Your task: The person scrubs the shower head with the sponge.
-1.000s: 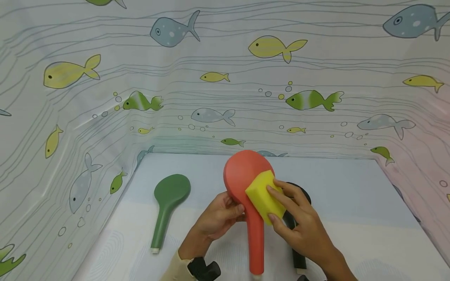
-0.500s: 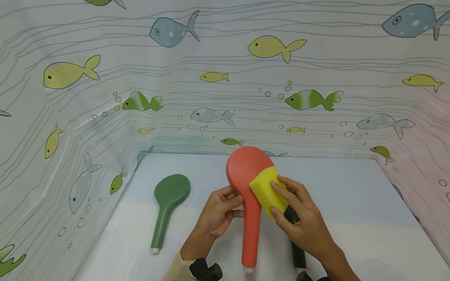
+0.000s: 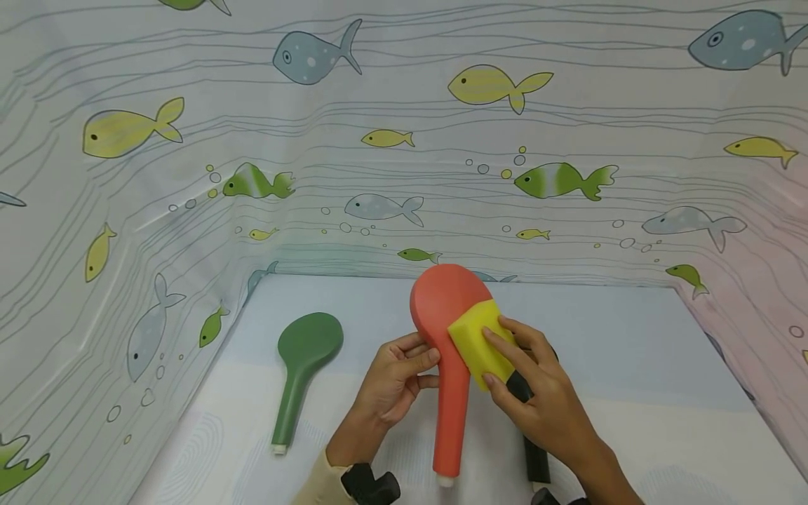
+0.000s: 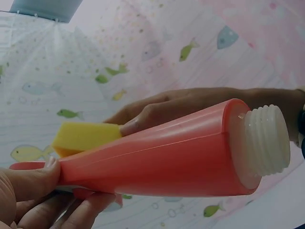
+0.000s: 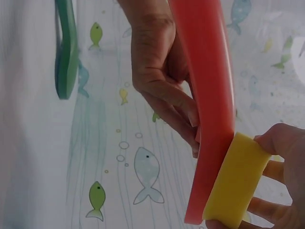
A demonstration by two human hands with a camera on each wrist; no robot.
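A red shower head [image 3: 445, 330] is held off the surface, round end away from me, its white threaded end [image 4: 266, 139] toward me. My left hand [image 3: 394, 379] grips its neck from the left, thumb and fingers curled round it [image 5: 164, 88]. My right hand [image 3: 536, 393] holds a yellow sponge [image 3: 478, 340] and presses it flat against the right side of the red head [image 5: 212, 95]; the sponge [image 5: 236, 183] shows thumb above and fingers below. The sponge [image 4: 83, 136] lies on the red handle [image 4: 157, 160].
A green shower head [image 3: 303, 365] lies flat at the left of the pale surface [image 3: 631, 344]. A black shower head [image 3: 536, 456] lies under my right hand, mostly hidden. Fish-patterned curtain walls [image 3: 379, 140] close off the back and both sides.
The red shower head has been raised and drawn slightly away, its threaded end now in view. The sponge has slid a little up and right along the head. My left hand gripped higher.
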